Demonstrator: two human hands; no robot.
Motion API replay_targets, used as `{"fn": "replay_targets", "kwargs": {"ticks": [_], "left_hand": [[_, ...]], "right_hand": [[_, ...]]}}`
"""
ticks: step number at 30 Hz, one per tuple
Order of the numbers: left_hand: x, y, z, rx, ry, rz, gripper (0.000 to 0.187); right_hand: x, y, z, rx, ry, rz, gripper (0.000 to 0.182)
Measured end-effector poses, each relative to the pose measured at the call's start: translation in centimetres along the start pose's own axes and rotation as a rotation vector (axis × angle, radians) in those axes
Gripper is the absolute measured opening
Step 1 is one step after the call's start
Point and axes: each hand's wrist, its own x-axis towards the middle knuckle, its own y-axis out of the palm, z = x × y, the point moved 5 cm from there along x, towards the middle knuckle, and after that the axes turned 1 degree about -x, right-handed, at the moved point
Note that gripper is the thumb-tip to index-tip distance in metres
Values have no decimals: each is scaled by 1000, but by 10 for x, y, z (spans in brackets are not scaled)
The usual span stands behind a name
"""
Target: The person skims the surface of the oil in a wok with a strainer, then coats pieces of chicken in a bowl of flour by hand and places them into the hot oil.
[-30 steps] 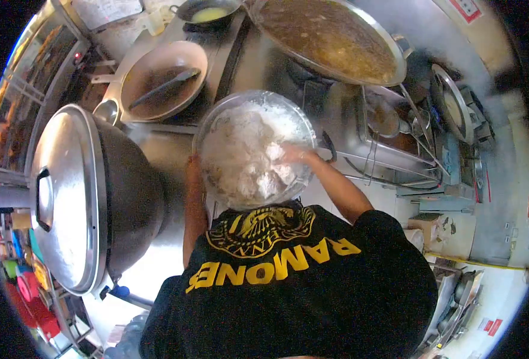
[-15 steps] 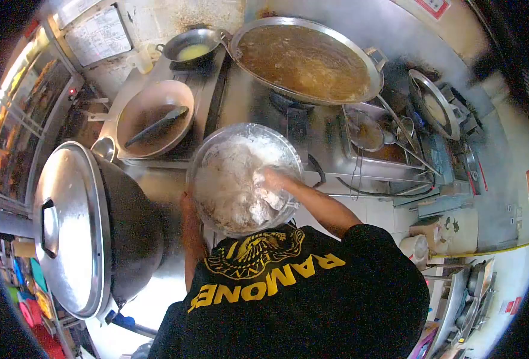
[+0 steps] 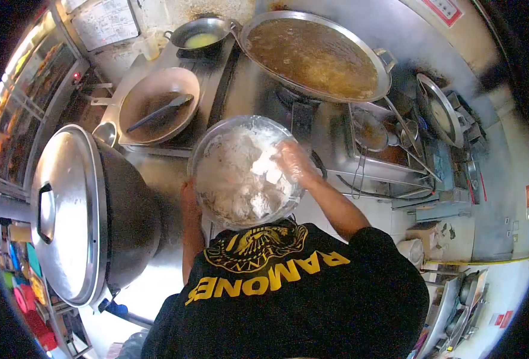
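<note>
A round metal bowl is held close in front of my chest. White flour and several coated pieces lie inside it. My left hand is at the bowl's left outer side, its fingers mostly hidden by the rim. Over the right part of the bowl is my right hand, dusted with flour, blurred and close to the white pieces. Whether it grips anything is not clear.
Beyond the bowl stands a large wok of bubbling oil. A pan with dark tongs and a smaller wok are at the upper left. A big lidded pot stands left; strainers lie right.
My right hand has moved up and to the right, from down in the flour toward the bowl's right rim. The whole view has shifted slightly. My left hand stays at the bowl's side.
</note>
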Motion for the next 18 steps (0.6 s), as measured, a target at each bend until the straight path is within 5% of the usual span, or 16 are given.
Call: {"fn": "replay_targets", "kwargs": {"ticks": [2,4,7,11,14,16,18], "left_hand": [[3,-3,1,72,42,-26,37],[-9,8,-4,-169,85,178,40],[-39,12,-30,110,91,-52,41],[-6,1,-6,79,48,-14,44],[4,-6,5,81,86,-6,48],[-2,2,2,-37,85,53,48],[26,-17,21,50,115,18,48]], "right_hand": [[2,-2,2,-30,67,15,10],[6,-3,4,-95,201,52,14],[15,25,-39,-190,52,93,11],[14,-1,-3,-333,-14,-22,10],[14,12,-23,-454,-3,127,13],[13,-7,13,-374,-68,-67,14],[16,-5,19,-428,-35,30,13]]}}
